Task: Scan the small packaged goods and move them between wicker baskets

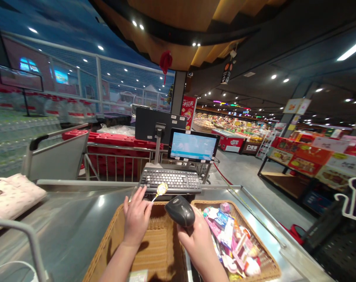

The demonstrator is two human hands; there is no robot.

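The left hand held one round, yellow-wrapped, white-stemmed lollipop, long axis slanting, head forward-right. The right hand gripped one rounded black scanner, nose forward-left.

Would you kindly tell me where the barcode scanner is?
In the head view, the barcode scanner is at lower centre, held in the right hand, just below the keyboard.

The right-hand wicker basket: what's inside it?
A heap of small, brightly coloured packaged items lies in the basket. What lies beneath cannot be seen, and the right hand, holding a scanner, covers part of the left side.
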